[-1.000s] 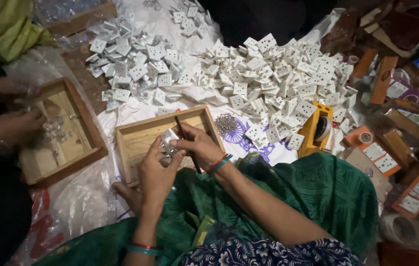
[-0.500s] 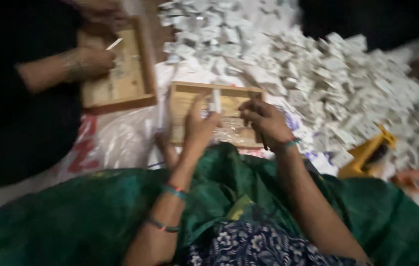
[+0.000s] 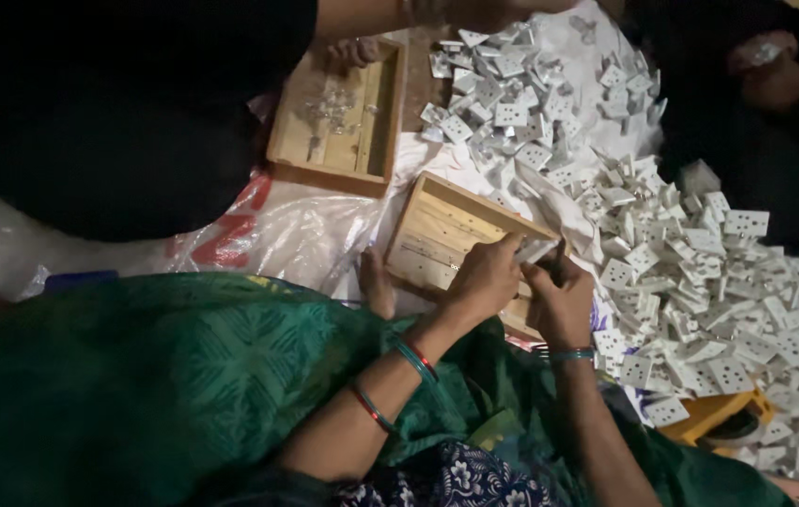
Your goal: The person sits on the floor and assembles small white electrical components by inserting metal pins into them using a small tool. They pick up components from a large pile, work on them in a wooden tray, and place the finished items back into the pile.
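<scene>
My left hand (image 3: 482, 280) and my right hand (image 3: 561, 302) meet over the right end of a shallow wooden tray (image 3: 437, 230) resting against my knee. Between the fingers of my left hand is a small white plastic plate with holes (image 3: 536, 250). My right hand is closed around a thin dark tool (image 3: 560, 253) whose tip points at that plate. Bangles circle both my wrists. My bare toes (image 3: 378, 284) touch the tray's near edge. A green cloth (image 3: 164, 376) covers my lap.
A big heap of white holed plates (image 3: 700, 291) spreads to the right and back. Another person's hand (image 3: 354, 52) rests on a second wooden tray (image 3: 335, 117) with small metal parts. A yellow object (image 3: 709, 418) lies at the lower right. Clear plastic sheet (image 3: 287, 235) covers the floor.
The camera has swung, so both trays now sit higher and turned in view. My hands have shifted from the tray's middle to its right end, still closed together.
</scene>
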